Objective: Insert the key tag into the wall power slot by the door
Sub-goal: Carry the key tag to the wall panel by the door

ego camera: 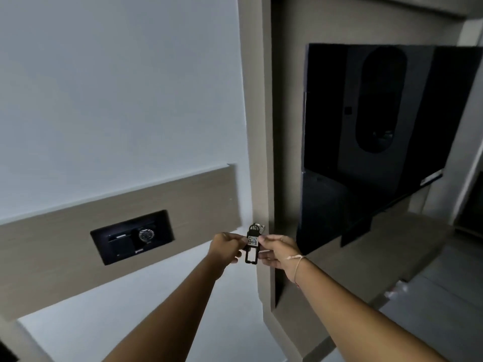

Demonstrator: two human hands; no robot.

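Observation:
A black key tag (252,246) with a small white numbered label and a metal ring at its top hangs upright between both my hands. My left hand (226,247) pinches its left edge and my right hand (277,252), with a thin cord at the wrist, pinches its right edge. The black wall power slot panel (132,236) sits recessed in a wood-look band (198,205) on the white wall, well to the left of the tag and roughly level with it. The tag is apart from the panel.
A beige vertical pillar (258,126) stands just behind the tag. To its right a dark wall-mounted screen (379,126) hangs above a wood shelf (379,254). White wall fills the left side above and below the band.

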